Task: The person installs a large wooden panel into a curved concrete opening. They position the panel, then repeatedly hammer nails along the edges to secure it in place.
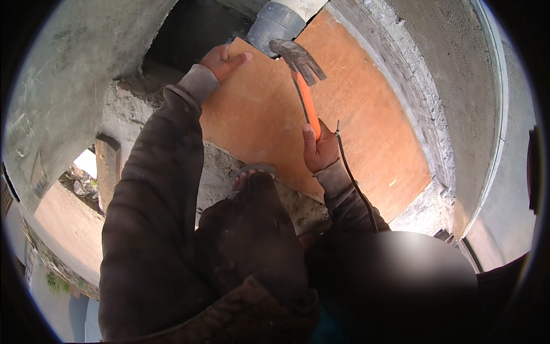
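My right hand is wrapped round the orange handle of a claw hammer. The hammer's dark metal head is raised, close below the grey pipe in the view. My left hand grips the far left corner of a reddish-brown plywood sheet, its thumb lying on the top face and its other fingers hidden round the edge. The sheet stretches from my left hand past my right forearm, and its far edge has a cut where the pipe passes. A thin dark cord runs along my right wrist and sleeve.
Beyond my left hand a dark opening lies beside the pipe. Rough concrete borders the sheet on the near side. A curved concrete wall rises on the right, a grey wall on the left. My foot rests near the sheet's edge.
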Demonstrator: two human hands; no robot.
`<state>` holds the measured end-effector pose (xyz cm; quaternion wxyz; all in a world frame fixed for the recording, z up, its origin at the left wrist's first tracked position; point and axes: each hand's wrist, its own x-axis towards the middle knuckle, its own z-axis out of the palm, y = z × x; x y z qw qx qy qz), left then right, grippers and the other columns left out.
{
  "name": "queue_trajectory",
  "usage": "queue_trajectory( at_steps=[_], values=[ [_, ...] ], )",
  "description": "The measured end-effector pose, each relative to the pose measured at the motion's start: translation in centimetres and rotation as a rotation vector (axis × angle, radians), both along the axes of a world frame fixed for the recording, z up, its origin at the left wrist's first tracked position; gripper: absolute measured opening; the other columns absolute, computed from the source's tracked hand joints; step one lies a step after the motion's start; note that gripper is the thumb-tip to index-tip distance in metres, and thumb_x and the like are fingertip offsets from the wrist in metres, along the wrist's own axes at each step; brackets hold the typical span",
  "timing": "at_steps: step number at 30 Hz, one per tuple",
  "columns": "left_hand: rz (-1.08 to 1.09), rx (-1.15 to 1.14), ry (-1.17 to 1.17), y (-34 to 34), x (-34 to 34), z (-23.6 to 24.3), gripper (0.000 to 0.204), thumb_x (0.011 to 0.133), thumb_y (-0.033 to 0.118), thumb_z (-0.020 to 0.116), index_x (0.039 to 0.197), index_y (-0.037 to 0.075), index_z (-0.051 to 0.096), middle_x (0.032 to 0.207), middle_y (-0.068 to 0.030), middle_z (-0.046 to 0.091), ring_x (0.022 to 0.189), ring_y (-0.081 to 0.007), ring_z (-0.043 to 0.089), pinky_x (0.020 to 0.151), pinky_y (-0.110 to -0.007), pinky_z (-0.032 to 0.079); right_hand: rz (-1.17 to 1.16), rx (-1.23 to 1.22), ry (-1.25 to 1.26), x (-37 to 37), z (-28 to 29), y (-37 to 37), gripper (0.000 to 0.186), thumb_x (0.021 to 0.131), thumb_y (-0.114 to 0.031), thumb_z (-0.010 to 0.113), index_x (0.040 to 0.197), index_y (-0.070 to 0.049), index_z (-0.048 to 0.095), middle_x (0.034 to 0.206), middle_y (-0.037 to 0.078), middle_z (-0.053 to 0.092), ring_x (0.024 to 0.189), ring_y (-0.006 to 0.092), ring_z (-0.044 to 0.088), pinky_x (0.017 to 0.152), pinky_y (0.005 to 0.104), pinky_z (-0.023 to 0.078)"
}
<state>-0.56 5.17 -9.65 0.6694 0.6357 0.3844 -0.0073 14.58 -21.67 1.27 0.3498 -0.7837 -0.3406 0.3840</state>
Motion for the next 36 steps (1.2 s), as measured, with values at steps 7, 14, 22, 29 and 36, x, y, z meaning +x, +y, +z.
queue_trajectory(
  at_steps=[7,14,22,29,36],
  values=[
    [-0.014,-0.007,-0.036,0.4,1.3,0.7,0.039,0.093,0.037,0.066,0.107,0.001,0.066,0.096,-0.0058,0.071,0.087,-0.0119,0.066,0.08,-0.028,0.051,0.074,-0.263,-0.063,-0.3,-0.9,0.1,0.05,0.099,-0.05,0.054,0.103,-0.002,0.067,0.063,0.014,0.058,0.058,0.0248,0.061,0.058,0.0367,0.049],
    [0.05,-0.013,-0.02,0.6,0.5,-0.4,0.043,0.091,0.038,0.071,0.113,0.001,0.065,0.099,-0.0087,0.072,0.089,-0.0155,0.067,0.08,-0.031,0.052,0.2,-0.338,-0.158,1.1,-2.7,-0.3,0.048,0.098,-0.048,0.056,0.093,-0.001,0.065,0.059,0.015,0.055,0.053,0.026,0.059,0.053,0.0378,0.047],
    [0.028,-0.086,-0.041,0.7,0.3,1.1,0.043,0.092,0.035,0.069,0.116,0.0,0.063,0.1,-0.0082,0.071,0.094,-0.0136,0.066,0.084,-0.029,0.051,0.21,-0.402,-0.104,0.1,-0.8,-0.5,0.054,0.095,-0.056,0.053,0.1,-0.003,0.065,0.073,0.02,0.066,0.072,0.0387,0.068,0.067,0.0453,0.053],
    [0.099,1.009,0.213,-2.1,1.0,-0.1,0.077,0.09,0.031,0.069,0.149,-0.003,0.032,0.15,-0.027,0.039,0.144,-0.0346,0.033,0.118,-0.046,0.027,0.155,-0.426,-0.057,1.7,-0.3,-4.2,0.05,0.095,-0.055,0.053,0.102,-0.005,0.062,0.072,0.018,0.066,0.07,0.0385,0.067,0.066,0.047,0.052],
    [-0.571,1.102,0.054,-7.1,14.4,5.4,0.106,0.073,0.027,0.084,0.151,-0.006,0.02,0.161,-0.0224,0.014,0.15,-0.0386,0.013,0.122,-0.044,0.021,0.215,-0.436,-0.371,9.3,2.5,-12.5,0.04,0.095,-0.046,0.06,0.09,-0.006,0.058,0.056,0.015,0.056,0.054,0.0382,0.06,0.053,0.047,0.048]
  ],
)
